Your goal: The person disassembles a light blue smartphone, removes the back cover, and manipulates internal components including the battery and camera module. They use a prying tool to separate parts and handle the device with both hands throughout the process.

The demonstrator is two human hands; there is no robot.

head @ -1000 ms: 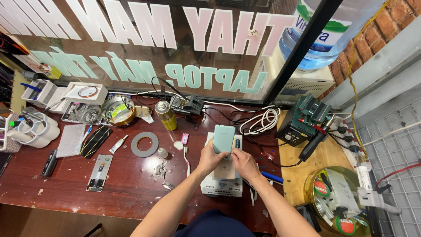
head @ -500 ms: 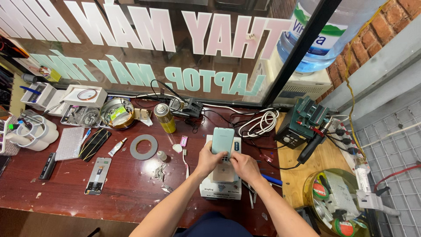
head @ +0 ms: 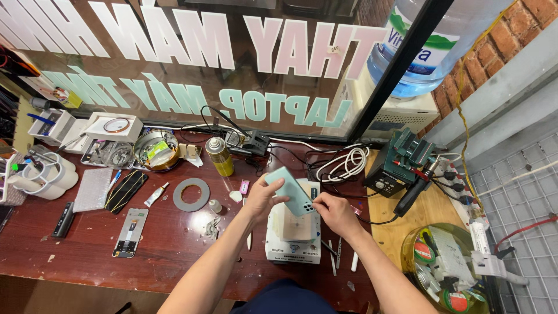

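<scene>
Both my hands hold a pale green smartphone (head: 292,191), back side up and tilted, just above a small white heating-plate box (head: 294,232) on the dark red workbench (head: 174,244). My left hand (head: 263,197) grips the phone's left edge. My right hand (head: 334,214) pinches its lower right corner near the camera cluster. My forearms reach in from the bottom of the view.
A gold spray can (head: 220,156), a tape ring (head: 191,194), a small tube (head: 156,195), a bare phone screen (head: 131,232) and a metal bowl (head: 156,150) lie to the left. Coiled white cable (head: 347,164), a green hot-air station (head: 401,163) and a glass bowl (head: 444,267) sit right.
The phone has been lifted off the white box and turned to a slant between my hands. The view has shifted slightly.
</scene>
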